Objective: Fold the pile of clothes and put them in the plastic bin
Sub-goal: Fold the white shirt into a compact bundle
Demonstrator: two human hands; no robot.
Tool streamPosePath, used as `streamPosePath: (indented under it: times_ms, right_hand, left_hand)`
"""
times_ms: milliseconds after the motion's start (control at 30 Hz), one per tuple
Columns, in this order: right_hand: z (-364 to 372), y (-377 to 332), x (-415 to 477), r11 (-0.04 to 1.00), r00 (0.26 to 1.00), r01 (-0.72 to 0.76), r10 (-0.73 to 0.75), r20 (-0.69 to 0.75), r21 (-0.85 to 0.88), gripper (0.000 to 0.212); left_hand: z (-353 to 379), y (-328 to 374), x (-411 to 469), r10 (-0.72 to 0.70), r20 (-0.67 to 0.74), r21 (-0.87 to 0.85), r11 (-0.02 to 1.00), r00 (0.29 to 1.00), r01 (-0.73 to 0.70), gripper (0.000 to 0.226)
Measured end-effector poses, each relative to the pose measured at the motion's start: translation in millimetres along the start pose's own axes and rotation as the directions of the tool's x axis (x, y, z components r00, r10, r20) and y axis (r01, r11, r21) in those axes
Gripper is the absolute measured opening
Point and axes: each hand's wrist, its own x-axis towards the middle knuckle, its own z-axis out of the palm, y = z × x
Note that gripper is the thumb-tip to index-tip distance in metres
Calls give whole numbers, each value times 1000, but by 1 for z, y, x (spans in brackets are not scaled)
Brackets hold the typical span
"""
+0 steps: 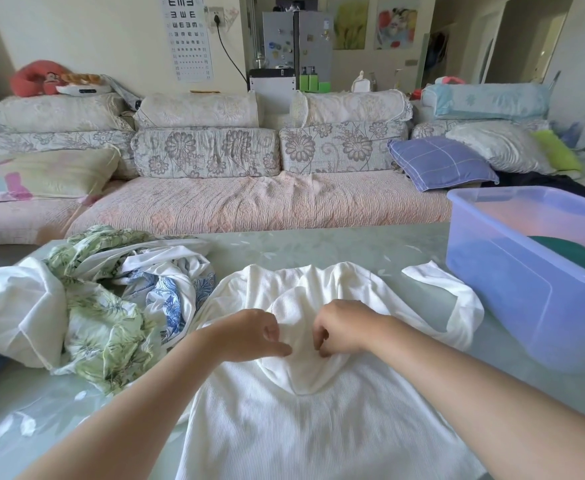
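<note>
A long floral sofa [249, 202] filled the upper half of the frame, behind the pale green counter [318, 244]. On the counter, a white ribbed shirt [301, 427] lay spread at lower centre, one sleeve reaching right toward the bin. At its left edge, touching it, sat the unfolded pile of clothes [86, 306], a heap of leaf-print, blue-print and white fabric. The blue translucent plastic bin [526, 299] stood on the counter at the right of the frame, just beside the sleeve, with a dark green garment [575, 252] inside. A purple checked cushion [440, 162] leaned on the sofa above the bin. Both hands were close together at the shirt's neckline: the left hand [249, 336] and the right hand [344, 327] each pinched a bunched fold of the white cloth with curled fingers. An eye chart [188, 36] hung on the wall at upper centre.
</note>
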Motion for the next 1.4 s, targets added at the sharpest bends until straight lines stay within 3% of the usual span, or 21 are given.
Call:
streamPosePath:
  times_ms: [133, 233, 300, 367, 433, 467, 533, 667, 800, 867, 933, 967, 1033, 1067, 1100, 1167, 1233, 1333, 1400]
  right_hand:
    - [-2, 8, 10, 987, 983, 25, 5, -184, 161, 6]
    - [-10, 16, 13, 925, 848, 78, 135, -513, 372, 9]
    - [-16, 19, 10, 853, 782, 141, 216, -585, 503, 11]
    - [-16, 20, 7, 820, 866, 142, 169, -472, 554, 15]
    - [-9, 18, 1, 866, 974, 46, 71, -213, 497, 12]
    - [-6, 16, -1, 912, 993, 11, 40, -115, 410, 16]
    - [-1, 13, -1, 956, 998, -7, 23, -51, 292, 24]
    - [1, 7, 4, 956, 992, -15, 51, -117, 293, 15]
    - [-4, 19, 10, 912, 967, 4, 101, -234, 410, 9]
    - [-10, 24, 10, 889, 909, 35, 162, -385, 457, 5]
    - [-17, 28, 10, 856, 798, 87, 247, -550, 510, 9]
    - [-20, 30, 10, 827, 752, 117, 288, -593, 550, 13]
    - [-25, 31, 10, 765, 722, 169, 333, -606, 622, 13]
    - [-27, 31, 9, 764, 728, 167, 330, -601, 623, 12]
    - [-28, 31, 6, 787, 738, 156, 309, -600, 597, 10]
    - [-29, 30, 2, 837, 767, 146, 242, -595, 528, 9]
    - [-32, 27, -3, 861, 809, 149, 177, -561, 486, 10]
    - [-36, 27, -5, 860, 902, 78, 155, -404, 504, 13]
    - [-40, 29, -6, 918, 937, 9, 131, -324, 397, 27]
  left_hand:
    - [-4, -3, 0, -120, -15, -51, 992, 993, 119, 22]
    - [-6, -2, -4, -174, 13, -52, 983, 985, 174, 27]
    - [-4, -4, -5, -142, 7, -96, 985, 990, 142, 30]
    - [-1, -6, -7, -67, 21, -144, 987, 998, 69, 40]
    - [-1, -5, -10, 4, 53, -91, 996, 999, 0, 38]
    - [-2, -2, -12, 27, 69, -54, 998, 997, -23, 31]
    - [-2, 0, -12, 49, 55, -27, 999, 997, -47, 18]
    - [-1, 0, -7, 19, -43, -235, 972, 999, -29, 14]
    - [-4, 5, 0, -45, -325, -415, 904, 945, -100, 16]
    - [-6, 4, 4, -59, -461, -388, 911, 886, -141, 18]
    - [-8, 3, 5, -95, -566, -389, 907, 819, -163, 19]
    - [-8, 3, 6, -128, -573, -446, 878, 809, -176, 19]
    - [-4, 4, 4, -177, -441, -644, 746, 880, -172, 15]
    - [0, 3, 4, -162, -341, -713, 687, 926, -142, 18]
    - [4, 2, 4, -128, -277, -709, 696, 952, -113, 30]
    - [10, -2, 5, -48, -246, -523, 848, 968, -91, 49]
    - [12, 1, 7, -5, -261, -331, 940, 965, -84, 38]
    - [13, 8, 12, 44, -258, -295, 948, 965, -122, 26]
    - [11, 12, 15, 50, -292, -282, 950, 955, -136, 28]
